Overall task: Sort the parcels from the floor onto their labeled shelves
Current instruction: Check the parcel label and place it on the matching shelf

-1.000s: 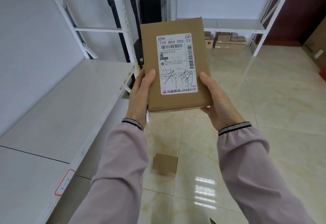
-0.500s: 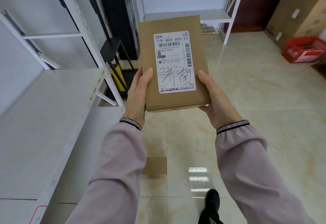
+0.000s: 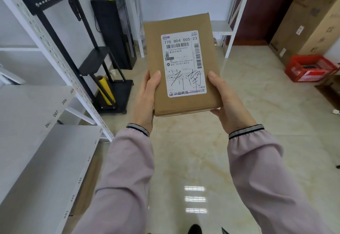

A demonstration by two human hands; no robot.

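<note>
A flat brown cardboard parcel [image 3: 156,53] is held up in front of me, its white shipping label facing me with black handwriting across it. My left hand [image 3: 146,101] grips its lower left edge, thumb on the front. On the lower right edge my right hand [image 3: 226,103] holds it the same way. White metal shelves [image 3: 36,123] with small number tags along their front edges run along my left. A second white shelf unit [image 3: 220,29] stands at the far wall behind the parcel.
A black stand [image 3: 103,62] with a yellow roll [image 3: 105,91] sits by the left shelf post, a black cabinet [image 3: 112,31] behind it. A red crate [image 3: 311,68] and tall cardboard boxes [image 3: 309,22] are at the right. Glossy tile floor [image 3: 257,95] lies ahead.
My view has swung right along the room while both hands keep the parcel in the same grip. The small box on the floor has dropped out of sight; the red crate came closer.
</note>
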